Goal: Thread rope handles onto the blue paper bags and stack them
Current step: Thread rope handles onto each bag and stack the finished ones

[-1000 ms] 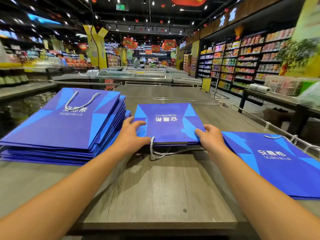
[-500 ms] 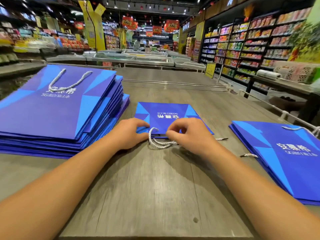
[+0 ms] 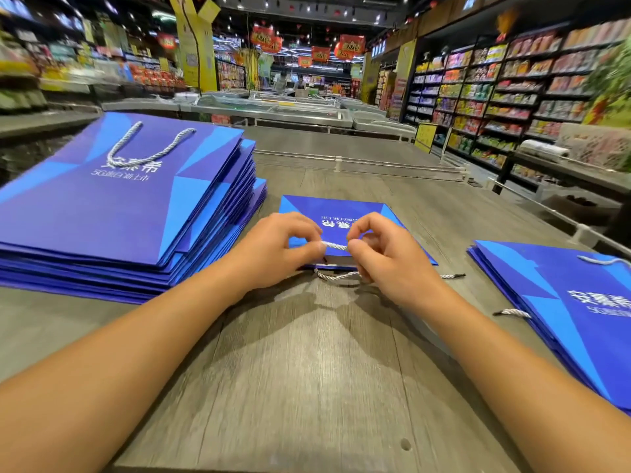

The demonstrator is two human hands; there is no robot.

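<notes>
A flat blue paper bag (image 3: 341, 209) lies in the middle of the wooden table (image 3: 307, 370), its mouth facing me. Over that near edge my left hand (image 3: 276, 250) and my right hand (image 3: 382, 254) pinch a short stretch of white rope (image 3: 334, 246) between them. More of the rope loops on the table just below the bag's edge, and one end trails off to the right. A tall stack of blue bags (image 3: 119, 213) with a rope handle on top sits at the left. A lower pile of blue bags (image 3: 563, 312) lies at the right.
Two loose rope ends (image 3: 512, 313) stick out by the right pile. A low rail (image 3: 358, 162) crosses the far side of the table. Beyond it are freezer chests and, to the right, shelves of goods and a dark side table.
Both hands have come together over the bag's near edge and lifted a stretch of rope between their fingertips. The camera has tilted further down and closer.
</notes>
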